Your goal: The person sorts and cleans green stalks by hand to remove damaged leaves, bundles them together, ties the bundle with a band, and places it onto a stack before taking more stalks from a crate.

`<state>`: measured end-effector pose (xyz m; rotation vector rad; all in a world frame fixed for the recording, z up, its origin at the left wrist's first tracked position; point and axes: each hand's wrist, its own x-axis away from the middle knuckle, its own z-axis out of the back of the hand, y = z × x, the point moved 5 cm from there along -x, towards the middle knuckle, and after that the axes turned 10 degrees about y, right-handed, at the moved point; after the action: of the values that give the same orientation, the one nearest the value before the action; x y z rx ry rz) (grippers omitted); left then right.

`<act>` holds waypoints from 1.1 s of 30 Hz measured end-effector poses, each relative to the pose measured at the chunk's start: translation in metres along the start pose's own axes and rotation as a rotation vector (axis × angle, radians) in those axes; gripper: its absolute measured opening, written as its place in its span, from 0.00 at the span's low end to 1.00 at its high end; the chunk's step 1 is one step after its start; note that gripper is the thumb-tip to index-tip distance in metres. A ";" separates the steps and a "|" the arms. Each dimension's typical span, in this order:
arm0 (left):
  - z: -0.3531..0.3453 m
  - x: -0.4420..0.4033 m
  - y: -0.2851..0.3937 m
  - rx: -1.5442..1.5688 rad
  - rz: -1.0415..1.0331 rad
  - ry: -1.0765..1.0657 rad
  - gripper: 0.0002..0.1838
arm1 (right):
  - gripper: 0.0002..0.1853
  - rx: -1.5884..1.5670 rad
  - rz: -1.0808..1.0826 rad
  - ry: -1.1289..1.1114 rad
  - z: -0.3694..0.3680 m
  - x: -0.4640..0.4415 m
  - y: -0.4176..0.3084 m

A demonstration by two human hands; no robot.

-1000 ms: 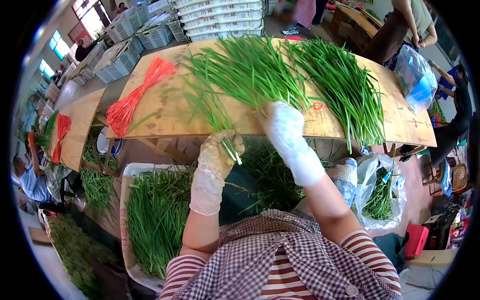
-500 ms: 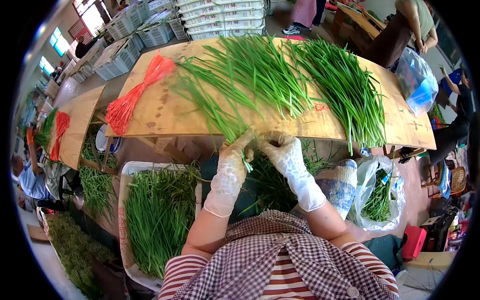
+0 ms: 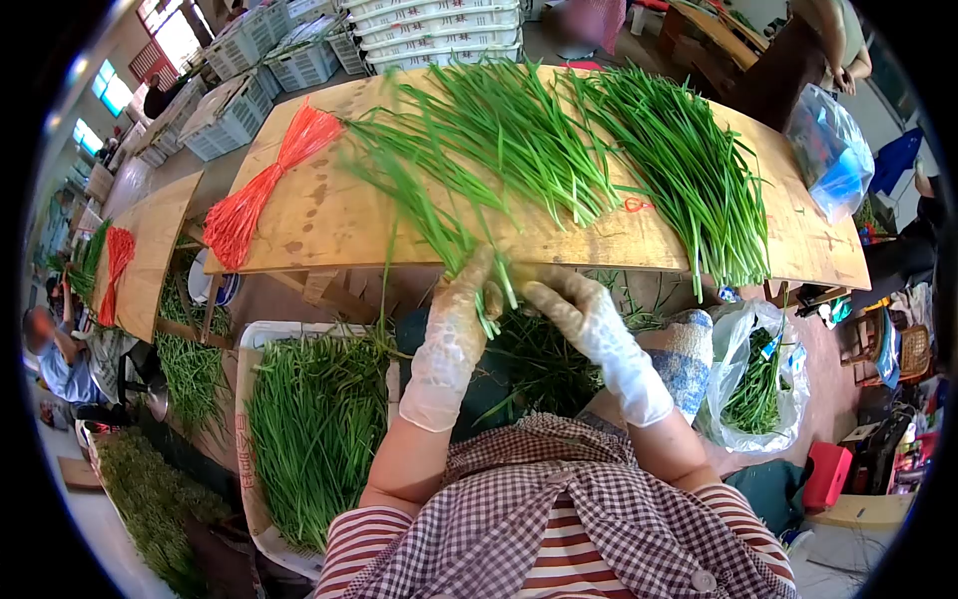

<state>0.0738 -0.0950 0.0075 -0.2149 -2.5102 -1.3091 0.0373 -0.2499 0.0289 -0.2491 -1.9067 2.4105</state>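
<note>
My gloved left hand (image 3: 461, 304) is closed around a small bunch of green stalks (image 3: 424, 215) at the table's front edge, cut ends poking out below the fingers. My gloved right hand (image 3: 579, 307) is just right of it, thumb and fingers drawn together; whether a stalk is between them is too blurred to tell. On the wooden table (image 3: 329, 210) lie a middle pile of green stalks (image 3: 519, 140) and a thicker pile (image 3: 689, 170) to its right. A tied bundle of red strands (image 3: 269, 185) rests at the table's left.
Below left stands a white crate (image 3: 249, 439) full of greens. A plastic bag (image 3: 743, 399) with greens sits on the floor at right. Another bag (image 3: 830, 160) hangs at the table's right end, near a standing person. White crates (image 3: 439, 30) are stacked behind the table.
My right hand has drawn back from the middle pile to beside my left hand, then slightly away to the right. My left hand still holds its bunch, now a little further right.
</note>
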 end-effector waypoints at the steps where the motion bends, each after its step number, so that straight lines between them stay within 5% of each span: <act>1: -0.001 0.001 -0.003 -0.015 -0.013 -0.034 0.13 | 0.24 -0.059 0.023 0.020 -0.010 -0.006 0.006; 9: 0.000 0.011 0.003 -0.224 -0.021 -0.011 0.15 | 0.15 -0.427 -0.262 -0.251 -0.025 0.001 0.011; 13: 0.008 0.006 0.008 -0.216 -0.039 0.004 0.18 | 0.13 -0.185 -0.295 -0.694 -0.009 0.030 0.025; 14: 0.012 0.003 0.012 -0.173 -0.051 0.001 0.19 | 0.13 0.328 -0.138 -0.698 -0.003 0.034 0.035; 15: 0.014 0.002 0.015 -0.152 -0.052 -0.023 0.19 | 0.14 0.839 0.028 -0.670 0.005 0.035 0.046; 16: 0.015 0.001 0.017 -0.132 -0.048 -0.047 0.19 | 0.16 1.026 0.003 -0.503 0.010 0.031 0.053; 17: 0.014 0.001 0.018 -0.114 -0.042 -0.071 0.19 | 0.16 0.901 -0.022 -0.255 0.022 0.027 0.051; 19: 0.011 0.003 0.013 -0.170 -0.052 -0.014 0.18 | 0.16 0.072 -0.224 -0.179 0.018 0.022 0.020; 21: 0.007 0.005 0.005 -0.256 -0.079 0.015 0.19 | 0.16 -0.218 -0.167 -0.199 -0.003 0.018 -0.009; 23: 0.007 0.004 -0.003 -0.252 -0.029 0.065 0.22 | 0.16 -0.151 -0.226 -0.191 -0.023 0.008 0.008; 25: 0.007 0.009 0.003 -0.265 -0.043 0.073 0.24 | 0.18 0.307 0.046 0.039 -0.015 0.004 -0.010; 28: 0.014 0.015 0.009 -0.385 -0.087 0.066 0.20 | 0.19 0.526 0.215 0.050 -0.016 0.006 -0.030; 31: 0.008 0.022 0.012 -0.382 -0.087 0.080 0.13 | 0.17 0.485 0.164 0.018 -0.022 0.006 -0.026; 33: 0.005 0.023 0.013 -0.264 -0.106 0.069 0.11 | 0.15 0.107 0.030 0.051 -0.029 -0.003 -0.007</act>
<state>0.0543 -0.0835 0.0227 -0.0918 -2.3145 -1.6601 0.0449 -0.2212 0.0294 -0.3323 -1.7588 2.4898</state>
